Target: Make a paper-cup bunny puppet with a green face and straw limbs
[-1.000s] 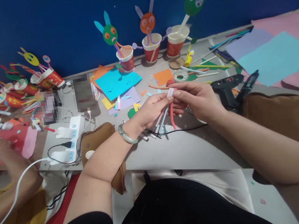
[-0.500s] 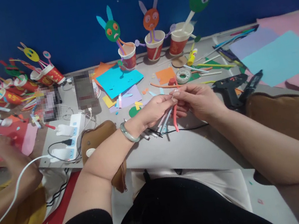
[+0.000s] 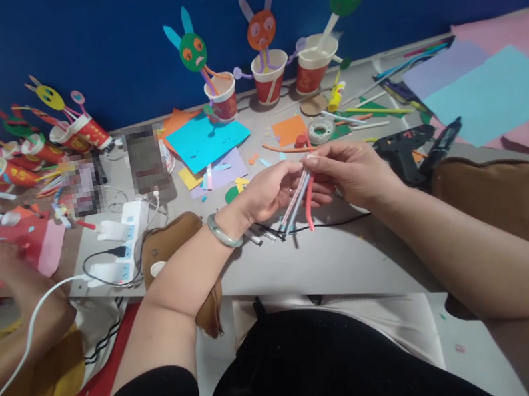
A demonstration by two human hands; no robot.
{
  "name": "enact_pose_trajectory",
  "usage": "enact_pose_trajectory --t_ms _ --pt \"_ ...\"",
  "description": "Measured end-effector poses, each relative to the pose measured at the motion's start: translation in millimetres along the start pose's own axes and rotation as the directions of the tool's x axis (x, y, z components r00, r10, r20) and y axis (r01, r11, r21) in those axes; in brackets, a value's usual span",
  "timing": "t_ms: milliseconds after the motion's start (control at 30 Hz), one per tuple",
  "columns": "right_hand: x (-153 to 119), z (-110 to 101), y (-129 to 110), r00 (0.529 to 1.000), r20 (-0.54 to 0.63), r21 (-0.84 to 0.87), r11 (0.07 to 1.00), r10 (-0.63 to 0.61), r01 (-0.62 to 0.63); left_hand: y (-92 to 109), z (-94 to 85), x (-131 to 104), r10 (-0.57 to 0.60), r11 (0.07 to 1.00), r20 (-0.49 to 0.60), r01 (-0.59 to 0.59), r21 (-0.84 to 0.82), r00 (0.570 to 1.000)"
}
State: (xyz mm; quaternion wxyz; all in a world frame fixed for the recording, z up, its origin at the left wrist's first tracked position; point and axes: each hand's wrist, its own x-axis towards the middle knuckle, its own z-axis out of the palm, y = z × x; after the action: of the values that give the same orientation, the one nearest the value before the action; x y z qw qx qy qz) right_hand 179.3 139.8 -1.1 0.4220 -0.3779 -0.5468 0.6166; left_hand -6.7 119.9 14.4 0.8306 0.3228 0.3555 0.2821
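Note:
Pinched between the thumb and fingers of my right hand [image 3: 342, 175] is a small bundle of thin strips [image 3: 295, 201], pale pink and light blue, together with a red one [image 3: 310, 204]. The strips hang down toward the table's front. My left hand [image 3: 273, 190], with a jade-coloured bangle [image 3: 222, 232] on the wrist, is at the bundle's left side; its fingers are curled and partly hidden behind the strips, so its hold on them is unclear. An orange strip [image 3: 281, 149] and a roll of tape [image 3: 321, 129] lie just beyond the hands.
Paper cups with puppet figures [image 3: 222, 100] stand along the blue wall. A black glue gun [image 3: 403, 151] lies right of my hands, coloured sheets [image 3: 494, 88] farther right. A white power strip [image 3: 132, 240] is at left, beside a brown pouch [image 3: 170, 241]. Another person's arm [image 3: 21, 293] reaches in at far left.
My left hand's fingertips have drawn slightly apart from my right fingertips. The strips now show more fully below my right hand. The whole view has shifted slightly.

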Motion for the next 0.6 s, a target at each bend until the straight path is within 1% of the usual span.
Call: enact_pose_trajectory --t_ms 100,200,367,500,600 --pt "0 0 0 1.0 -0.008 -0.002 1.0 -0.005 0.005 -1 -1.1 0 0.023 1.0 0.0 -0.023 0.003 1.0" --pt "-1 -1 -1 1.0 -0.013 0.002 1.0 0.015 -0.015 -1 -1.0 -2 0.045 0.999 0.015 -0.045 0.014 0.999" --pt "0 0 -1 1.0 -0.029 -0.008 1.0 0.003 -0.004 0 4.0 -7 0.083 0.995 0.007 -0.083 0.063 0.997" --pt "1 1 3 0.999 -0.021 -0.035 0.999 -0.037 0.037 0 10.6 -10 0.084 0.993 -0.048 -0.079 0.087 0.995" --pt "1 1 5 0.994 -0.075 -0.07 0.995 -0.08 0.074 1 14.2 -10 0.113 0.993 -0.111 -0.107 0.058 0.987"
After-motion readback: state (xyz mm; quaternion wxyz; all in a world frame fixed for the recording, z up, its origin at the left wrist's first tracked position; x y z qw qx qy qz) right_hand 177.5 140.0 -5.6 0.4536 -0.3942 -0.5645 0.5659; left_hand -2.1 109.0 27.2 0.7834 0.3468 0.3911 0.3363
